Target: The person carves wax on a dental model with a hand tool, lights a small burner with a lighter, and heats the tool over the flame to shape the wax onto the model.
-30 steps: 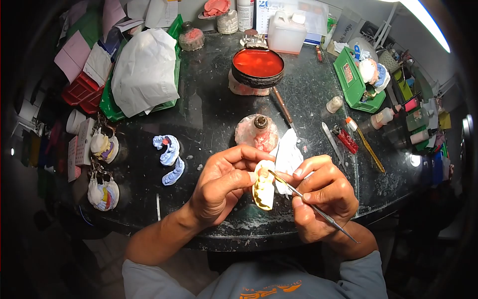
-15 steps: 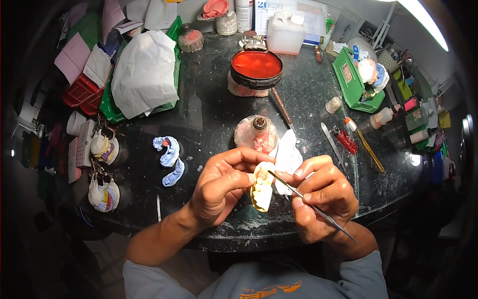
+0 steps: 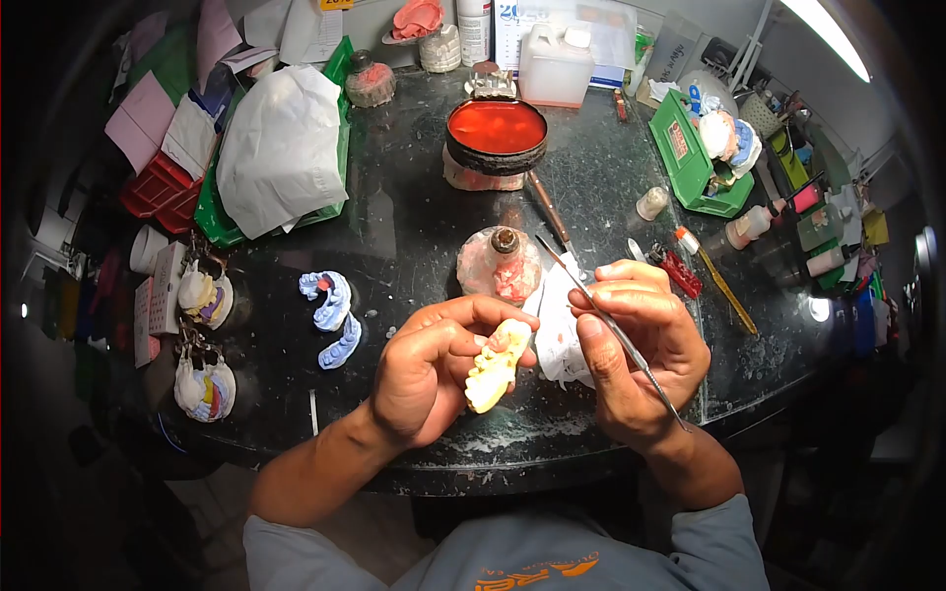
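My left hand holds a yellow dental cast between thumb and fingers, its row of teeth facing up. In my right hand is a thin metal dental carver, gripped like a pen, its upper tip pointing up and left, apart from the cast. Behind the hands stands a spirit burner with a dark metal top and pink-stained body. A crumpled white cloth lies between the two hands on the dark bench.
A pan of red wax stands behind the burner, its handle pointing toward me. Blue impressions and articulated casts sit at left. A green bin, a brush and a red tool are at right.
The carver has lifted away from the cast, its tip now higher and near the burner. My left hand has tilted the cast and moved it slightly left. The view has shifted a little.
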`<state>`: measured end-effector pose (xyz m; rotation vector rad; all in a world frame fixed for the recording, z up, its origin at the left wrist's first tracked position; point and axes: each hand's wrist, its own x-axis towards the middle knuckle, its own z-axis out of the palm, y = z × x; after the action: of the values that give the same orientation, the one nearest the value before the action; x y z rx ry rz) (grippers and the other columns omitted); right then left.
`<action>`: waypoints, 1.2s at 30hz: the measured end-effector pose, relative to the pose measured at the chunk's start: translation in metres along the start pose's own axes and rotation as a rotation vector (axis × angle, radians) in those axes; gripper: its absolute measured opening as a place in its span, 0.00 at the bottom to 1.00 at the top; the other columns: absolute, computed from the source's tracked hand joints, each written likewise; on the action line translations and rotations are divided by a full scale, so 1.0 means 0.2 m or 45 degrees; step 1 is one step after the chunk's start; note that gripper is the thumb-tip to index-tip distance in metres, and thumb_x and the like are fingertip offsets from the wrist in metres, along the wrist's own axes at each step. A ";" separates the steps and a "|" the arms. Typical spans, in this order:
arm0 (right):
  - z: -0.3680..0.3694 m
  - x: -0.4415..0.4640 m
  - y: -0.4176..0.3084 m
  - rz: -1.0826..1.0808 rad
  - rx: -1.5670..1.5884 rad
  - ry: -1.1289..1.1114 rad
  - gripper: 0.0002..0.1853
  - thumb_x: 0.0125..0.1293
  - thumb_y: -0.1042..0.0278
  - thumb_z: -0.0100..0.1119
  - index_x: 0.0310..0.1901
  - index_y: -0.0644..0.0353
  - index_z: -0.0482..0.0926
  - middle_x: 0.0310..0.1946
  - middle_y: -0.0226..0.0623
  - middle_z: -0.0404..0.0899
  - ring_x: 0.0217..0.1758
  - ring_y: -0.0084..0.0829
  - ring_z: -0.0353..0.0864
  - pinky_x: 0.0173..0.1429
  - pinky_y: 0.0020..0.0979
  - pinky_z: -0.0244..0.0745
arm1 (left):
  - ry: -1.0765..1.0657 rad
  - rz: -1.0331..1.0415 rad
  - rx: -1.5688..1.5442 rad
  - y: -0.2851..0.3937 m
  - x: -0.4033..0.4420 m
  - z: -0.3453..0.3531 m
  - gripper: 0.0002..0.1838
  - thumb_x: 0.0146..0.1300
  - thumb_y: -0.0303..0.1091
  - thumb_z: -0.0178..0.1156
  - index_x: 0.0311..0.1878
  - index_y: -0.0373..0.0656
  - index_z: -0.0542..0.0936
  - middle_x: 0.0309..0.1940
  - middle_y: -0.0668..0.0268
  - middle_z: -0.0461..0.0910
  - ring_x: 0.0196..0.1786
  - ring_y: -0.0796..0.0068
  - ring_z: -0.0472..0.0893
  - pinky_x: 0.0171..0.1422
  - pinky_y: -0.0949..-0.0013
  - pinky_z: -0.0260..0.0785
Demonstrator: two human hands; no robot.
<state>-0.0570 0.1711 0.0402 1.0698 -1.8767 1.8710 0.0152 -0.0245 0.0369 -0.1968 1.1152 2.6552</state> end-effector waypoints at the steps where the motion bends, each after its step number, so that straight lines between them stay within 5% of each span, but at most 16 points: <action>1: 0.01 0.00 0.00 0.051 0.033 0.011 0.13 0.60 0.88 0.66 0.47 0.70 0.81 0.44 0.47 0.83 0.56 0.36 0.81 0.57 0.30 0.82 | -0.012 -0.029 -0.053 0.00 0.00 -0.01 0.24 0.60 0.33 0.48 0.55 0.26 0.77 0.40 0.51 0.84 0.35 0.66 0.83 0.43 0.69 0.78; 5: 0.01 -0.02 0.02 0.107 0.116 0.028 0.13 0.62 0.88 0.64 0.49 0.73 0.80 0.49 0.50 0.79 0.57 0.34 0.82 0.59 0.30 0.84 | -0.198 -0.123 -0.279 -0.02 0.01 -0.07 0.25 0.64 0.34 0.46 0.58 0.27 0.76 0.42 0.54 0.83 0.37 0.74 0.81 0.43 0.74 0.74; 8: 0.02 -0.01 0.00 0.173 0.158 0.051 0.13 0.63 0.88 0.63 0.49 0.73 0.80 0.49 0.50 0.78 0.55 0.34 0.84 0.58 0.30 0.85 | -0.016 -0.168 -0.234 0.00 0.00 -0.02 0.25 0.64 0.35 0.45 0.56 0.26 0.76 0.35 0.55 0.81 0.28 0.72 0.76 0.38 0.70 0.71; 20: 0.00 0.04 0.00 0.107 0.028 0.080 0.12 0.64 0.88 0.63 0.48 0.71 0.79 0.47 0.45 0.76 0.47 0.28 0.83 0.52 0.26 0.82 | 0.007 -0.151 -0.212 0.01 0.00 0.00 0.24 0.65 0.35 0.46 0.56 0.26 0.76 0.34 0.56 0.81 0.26 0.76 0.74 0.37 0.73 0.68; 29: -0.01 0.47 0.05 0.007 -0.344 0.002 0.03 0.66 0.77 0.67 0.38 0.64 0.82 0.30 0.30 0.82 0.24 0.14 0.75 0.25 0.19 0.67 | 0.034 -0.047 -0.133 0.00 0.01 -0.03 0.21 0.65 0.35 0.45 0.51 0.27 0.78 0.32 0.61 0.81 0.23 0.80 0.70 0.35 0.73 0.65; 36: 0.01 0.56 0.07 0.001 -0.466 -0.075 0.02 0.65 0.76 0.66 0.36 0.64 0.82 0.22 0.27 0.80 0.20 0.12 0.70 0.23 0.21 0.64 | 0.059 -0.004 -0.119 0.00 0.01 -0.03 0.21 0.65 0.35 0.46 0.51 0.29 0.78 0.31 0.61 0.80 0.23 0.80 0.70 0.34 0.74 0.65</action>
<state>-0.1431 0.1346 0.1047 1.0059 -2.1424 1.4295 0.0138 -0.0285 0.0317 -0.2791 1.0037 2.7151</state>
